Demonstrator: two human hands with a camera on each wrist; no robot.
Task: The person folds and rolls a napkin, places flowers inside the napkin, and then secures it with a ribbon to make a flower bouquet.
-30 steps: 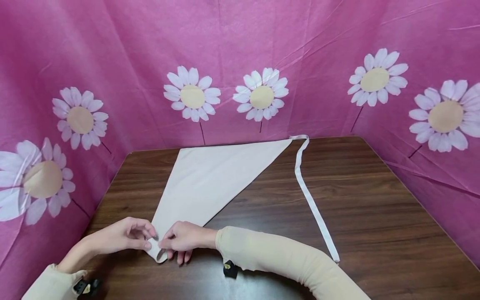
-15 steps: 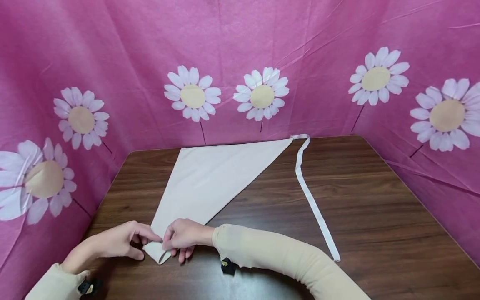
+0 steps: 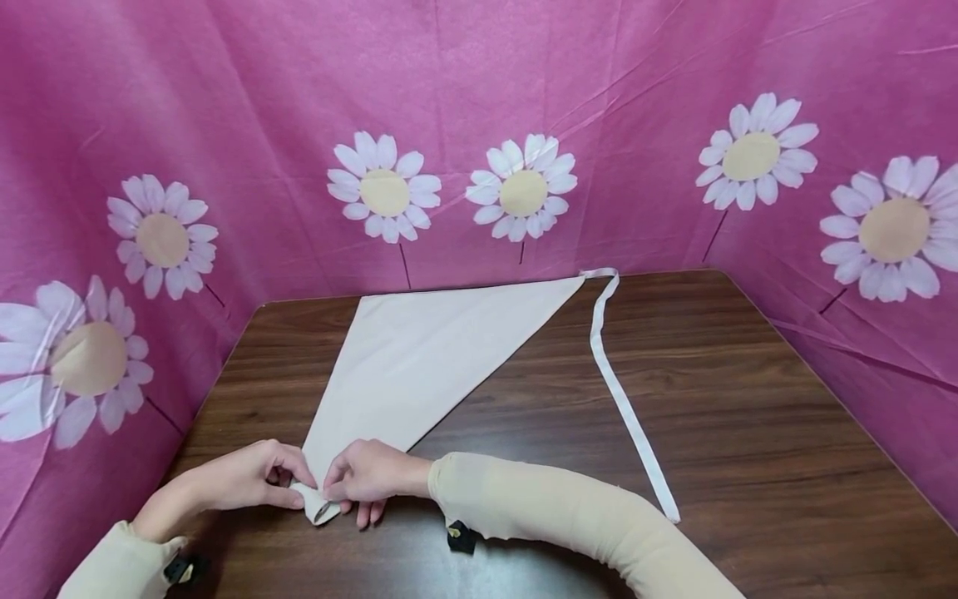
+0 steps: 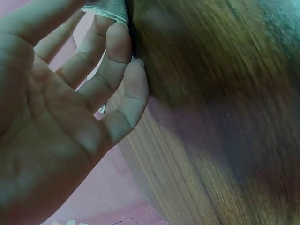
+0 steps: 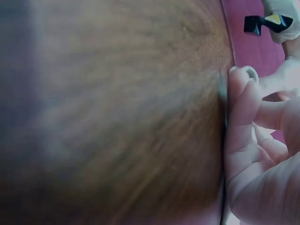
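A cream cloth lies flat on the table, folded to a roughly triangular shape. From its far right corner a white strap trails down the tabletop. At the near left corner my left hand pinches the turned-over end between thumb and forefinger. My right hand pinches the same end from the right, its other fingers low by the table. In the left wrist view a bit of cloth shows at the fingertips of my left hand. The right wrist view shows the curled cloth end beside my right hand.
The dark wood table has pink curtains with white daisies along its back and sides. The cloth's far edge lies along the table's back edge. A black wrist device sits under my right cuff.
My left hand shifted right, let its fingers slide along the folded end, and now pinches the corner again, curling it up. My right hand stays nearly in place. The strap lies as before.
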